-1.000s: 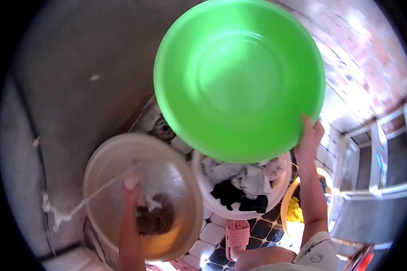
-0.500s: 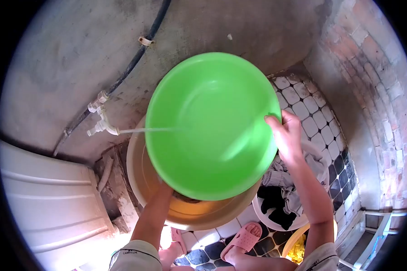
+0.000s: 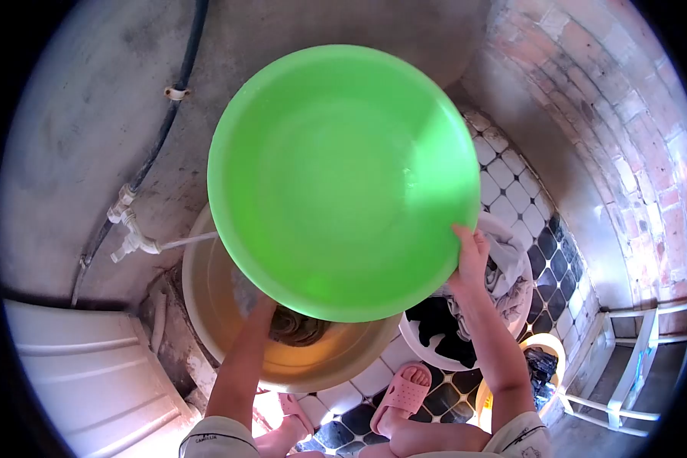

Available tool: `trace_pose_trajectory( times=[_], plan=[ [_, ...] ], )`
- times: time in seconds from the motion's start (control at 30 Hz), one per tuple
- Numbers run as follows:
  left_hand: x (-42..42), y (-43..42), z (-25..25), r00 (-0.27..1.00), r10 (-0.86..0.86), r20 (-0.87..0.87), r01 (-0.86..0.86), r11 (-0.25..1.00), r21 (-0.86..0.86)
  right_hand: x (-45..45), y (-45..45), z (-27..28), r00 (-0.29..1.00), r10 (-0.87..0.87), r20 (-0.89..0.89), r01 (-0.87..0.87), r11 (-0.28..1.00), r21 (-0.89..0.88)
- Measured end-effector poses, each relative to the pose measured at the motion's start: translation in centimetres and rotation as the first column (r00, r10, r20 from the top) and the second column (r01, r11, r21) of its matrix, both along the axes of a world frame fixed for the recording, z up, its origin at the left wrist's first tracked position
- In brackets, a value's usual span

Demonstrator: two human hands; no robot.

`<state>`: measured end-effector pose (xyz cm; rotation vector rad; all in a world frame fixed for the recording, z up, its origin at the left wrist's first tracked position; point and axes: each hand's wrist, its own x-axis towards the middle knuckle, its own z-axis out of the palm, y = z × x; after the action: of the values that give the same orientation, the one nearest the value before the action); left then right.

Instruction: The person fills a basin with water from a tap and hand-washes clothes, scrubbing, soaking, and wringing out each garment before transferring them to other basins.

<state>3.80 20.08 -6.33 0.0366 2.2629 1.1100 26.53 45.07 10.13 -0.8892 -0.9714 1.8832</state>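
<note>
Green basin (image 3: 343,191) is up over the tan basin (image 3: 324,372), inside facing the camera, covering much of it. Right hand (image 3: 472,256) is closed on its right rim. Left hand is hidden behind the lower rim, left forearm (image 3: 240,359) leading there; can't tell from here if it grips, props or just touches.

Main risk, I'd say: a one-sided hold. If the left hand gives no support, a wet rim could slip or twist in the right hand, dropping the basin onto the brown cloth (image 3: 298,330) below.

Tap (image 3: 139,243) is running; its stream (image 3: 189,240) goes out of sight at the green rim. Hitting the rim or outer wall, it could splash the floor tiles (image 3: 362,382), making footing slick under the pink slippers (image 3: 403,397). Swung right, the basin might also knock the clothes (image 3: 504,256) beside it.
</note>
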Motion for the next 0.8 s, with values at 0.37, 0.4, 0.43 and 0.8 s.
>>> trace_pose_trajectory(
  times=[0.37,0.4,0.43,0.8],
  plan=[
    [4.9,2.1,12.9,0.955,0.117,0.274,-0.276,0.692,0.667,-0.4,1.6,4.2,0.964,-0.252,0.088,0.192,0.883,0.428],
    [4.9,2.3,13.2,0.918,0.162,0.361,-0.38,0.617,0.689,-0.7,1.3,4.8,0.963,-0.232,0.137,0.148,0.88,0.452],
    [5.1,2.6,13.7,0.922,0.169,0.348,-0.376,0.604,0.703,-1.0,0.9,5.8,0.96,-0.213,0.183,0.103,0.873,0.476],
    [2.1,-3.0,18.5,0.785,0.516,0.342,-0.616,0.597,0.515,-2.4,-2.8,3.3,0.831,0.389,0.397,-0.456,0.885,0.088]
  ],
)
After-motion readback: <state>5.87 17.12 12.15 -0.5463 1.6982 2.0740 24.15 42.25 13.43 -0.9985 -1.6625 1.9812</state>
